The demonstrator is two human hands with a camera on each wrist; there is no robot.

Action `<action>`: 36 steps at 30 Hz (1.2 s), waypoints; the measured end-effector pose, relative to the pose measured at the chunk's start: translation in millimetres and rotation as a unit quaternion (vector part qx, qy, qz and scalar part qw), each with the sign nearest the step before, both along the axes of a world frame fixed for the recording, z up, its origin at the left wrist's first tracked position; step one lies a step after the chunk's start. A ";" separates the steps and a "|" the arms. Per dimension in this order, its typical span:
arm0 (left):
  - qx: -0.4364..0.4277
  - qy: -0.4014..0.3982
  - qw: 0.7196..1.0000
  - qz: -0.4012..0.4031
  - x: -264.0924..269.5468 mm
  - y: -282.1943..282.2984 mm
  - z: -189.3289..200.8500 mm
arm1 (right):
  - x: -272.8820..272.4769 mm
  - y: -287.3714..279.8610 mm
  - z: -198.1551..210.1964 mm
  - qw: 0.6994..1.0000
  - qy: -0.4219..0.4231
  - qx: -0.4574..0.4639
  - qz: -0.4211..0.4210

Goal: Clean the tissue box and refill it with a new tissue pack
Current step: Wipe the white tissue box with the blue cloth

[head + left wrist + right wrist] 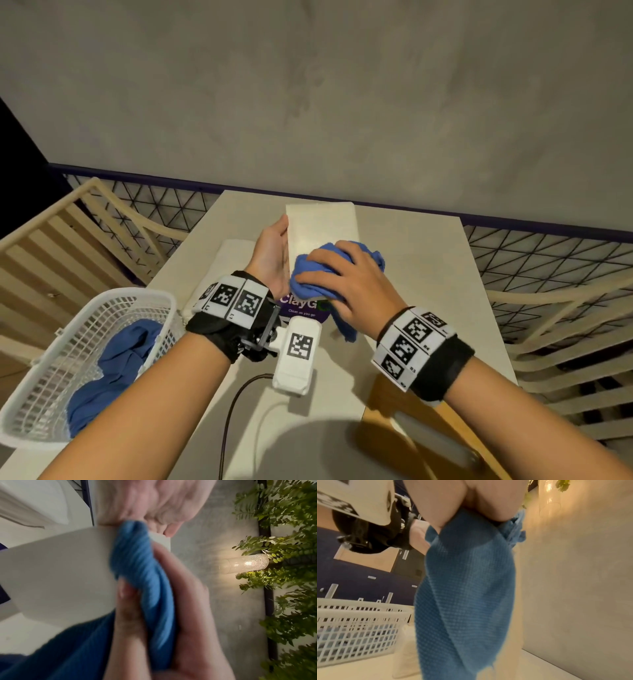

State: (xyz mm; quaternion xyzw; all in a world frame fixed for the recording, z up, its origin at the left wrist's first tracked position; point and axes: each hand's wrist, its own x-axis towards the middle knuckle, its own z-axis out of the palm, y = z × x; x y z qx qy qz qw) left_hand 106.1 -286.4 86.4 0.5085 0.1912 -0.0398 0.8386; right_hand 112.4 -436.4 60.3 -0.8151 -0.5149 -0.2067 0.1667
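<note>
Bunched in the right hand (pixel 342 274), a blue cloth (pixel 318 270) pressed on the white tissue box (pixel 322 222), which the left hand (pixel 274 253) steadied with flat fingers, near the table's (pixel 428 274) far edge. Cleaning seemed underway; next, probably wiping the remaining faces before refilling.

The tissue box (pixel 322 226) stands mid-table (pixel 428 274), the basket (pixel 68 346) left at the table's edge, probably holding 1 cloth (pixel 116 370).
</note>
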 end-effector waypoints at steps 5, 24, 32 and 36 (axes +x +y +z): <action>-0.009 -0.013 1.000 0.020 -2.0 -1.9 1.4 | 16.9 -27.9 -2.2 0.997 0.047 0.020 -0.053; -0.006 0.131 0.987 -0.096 -14.1 -19.7 -42.0 | 17.2 -52.9 -12.3 0.803 0.483 0.323 -0.132; -0.061 0.058 0.992 -0.094 -23.3 -15.2 -32.2 | 10.7 -58.4 -24.1 0.807 0.477 0.327 -0.122; -0.068 0.028 0.997 -0.037 -23.1 -15.6 -27.0 | 1.4 -51.8 -25.2 0.824 0.451 0.327 -0.105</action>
